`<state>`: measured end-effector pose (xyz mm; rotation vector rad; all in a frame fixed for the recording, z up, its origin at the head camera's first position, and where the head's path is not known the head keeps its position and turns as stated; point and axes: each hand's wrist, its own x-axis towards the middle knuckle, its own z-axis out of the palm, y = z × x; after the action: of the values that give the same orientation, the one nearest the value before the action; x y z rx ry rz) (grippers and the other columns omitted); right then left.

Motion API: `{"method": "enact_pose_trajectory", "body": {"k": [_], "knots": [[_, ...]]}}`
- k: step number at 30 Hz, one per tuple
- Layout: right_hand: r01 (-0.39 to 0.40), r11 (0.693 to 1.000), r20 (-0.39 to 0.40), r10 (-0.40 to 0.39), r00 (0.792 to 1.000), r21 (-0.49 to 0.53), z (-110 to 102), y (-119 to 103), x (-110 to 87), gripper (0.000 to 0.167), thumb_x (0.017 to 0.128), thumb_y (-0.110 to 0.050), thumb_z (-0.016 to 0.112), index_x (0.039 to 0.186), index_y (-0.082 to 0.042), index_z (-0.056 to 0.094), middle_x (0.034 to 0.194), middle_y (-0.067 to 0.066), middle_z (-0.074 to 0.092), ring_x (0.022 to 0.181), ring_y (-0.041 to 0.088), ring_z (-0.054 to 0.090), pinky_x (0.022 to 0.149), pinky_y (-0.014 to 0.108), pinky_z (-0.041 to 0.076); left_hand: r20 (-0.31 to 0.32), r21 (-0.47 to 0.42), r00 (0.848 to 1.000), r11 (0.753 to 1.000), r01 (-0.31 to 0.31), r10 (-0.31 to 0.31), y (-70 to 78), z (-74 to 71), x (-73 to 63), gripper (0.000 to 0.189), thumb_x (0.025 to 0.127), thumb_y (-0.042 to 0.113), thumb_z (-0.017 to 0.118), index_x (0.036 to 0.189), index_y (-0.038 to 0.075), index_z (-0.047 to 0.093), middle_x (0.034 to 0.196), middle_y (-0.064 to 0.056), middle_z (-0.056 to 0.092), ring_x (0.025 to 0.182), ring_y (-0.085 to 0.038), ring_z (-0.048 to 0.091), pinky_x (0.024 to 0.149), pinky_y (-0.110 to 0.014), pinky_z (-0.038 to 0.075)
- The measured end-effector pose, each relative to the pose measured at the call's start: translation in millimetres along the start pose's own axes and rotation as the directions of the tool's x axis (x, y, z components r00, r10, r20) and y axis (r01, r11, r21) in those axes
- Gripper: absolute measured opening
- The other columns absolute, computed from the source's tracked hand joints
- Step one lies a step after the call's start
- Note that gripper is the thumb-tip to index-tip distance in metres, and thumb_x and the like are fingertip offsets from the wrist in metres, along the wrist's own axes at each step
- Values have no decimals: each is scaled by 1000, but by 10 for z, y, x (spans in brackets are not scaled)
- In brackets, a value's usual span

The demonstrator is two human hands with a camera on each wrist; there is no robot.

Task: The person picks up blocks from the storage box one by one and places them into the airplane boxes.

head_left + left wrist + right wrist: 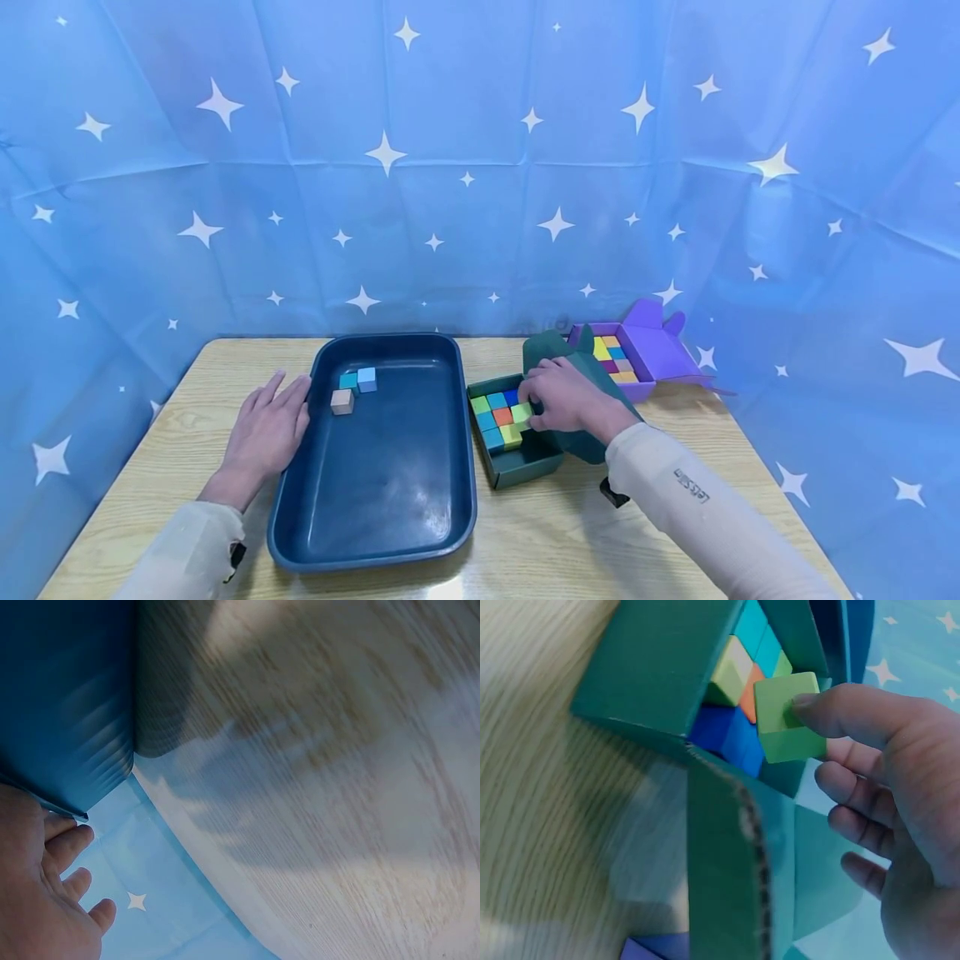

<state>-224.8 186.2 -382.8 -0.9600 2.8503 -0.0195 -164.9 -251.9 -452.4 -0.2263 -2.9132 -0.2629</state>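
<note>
Between thumb and fingers my right hand [561, 398] pinches a light green cube [786, 712], held over an open green cardboard box [525, 473]. Colored cubes sit inside that box: an orange cube [502, 416], a yellow cube [511, 436], and several blue and green ones. My left hand [264, 433] rests with extended fingers on the left rim of a dark blue tray [378, 558]. In the tray's far left part lie a teal cube [348, 382], a light blue cube [367, 380] and a plain wooden cube [342, 402].
Behind my right hand, a purple box [637, 390] with its lid folded open holds more colored cubes. The green box's lid [600, 379] stands open beneath my right wrist. All of this stands on a wooden table [570, 533], with a blue star-printed cloth [480, 208] behind.
</note>
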Motion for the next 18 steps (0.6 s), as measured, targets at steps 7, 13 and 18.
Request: {"method": "enact_pose_trajectory", "body": {"k": [7, 13, 18], "knots": [[9, 999, 13, -9, 1000, -48, 93, 24, -17, 24, 80, -35, 78, 100, -23, 73, 97, -5, 67, 103, 20, 55, 105, 49, 38, 1, 5, 1000, 1000, 2, -2, 2, 8, 2, 52, 102, 25, 44, 149, 4, 37, 150, -20, 44, 147, -41, 21, 117, -63, 19], [13, 997, 27, -11, 1000, -73, 198, 36, 8, 25, 80, -36, 78, 100, -23, 73, 100, -5, 69, 115, 25, 56, 111, 50, 34, 6, 3, 1000, 1000, 7, -7, 7, -2, -4, 52, 102, 24, 44, 149, 4, 37, 150, -20, 43, 147, -41, 20, 117, -63, 19], [6, 996, 24, -4, 1000, -90, 274, 57, 13, 27, 79, -37, 80, 101, -23, 74, 105, -3, 70, 120, 27, 55, 112, 50, 33, 5, 2, 1000, 1000, 7, -7, 11, -5, -4, 52, 102, 25, 44, 150, 4, 36, 150, -20, 43, 147, -41, 20, 116, -63, 19]]}}
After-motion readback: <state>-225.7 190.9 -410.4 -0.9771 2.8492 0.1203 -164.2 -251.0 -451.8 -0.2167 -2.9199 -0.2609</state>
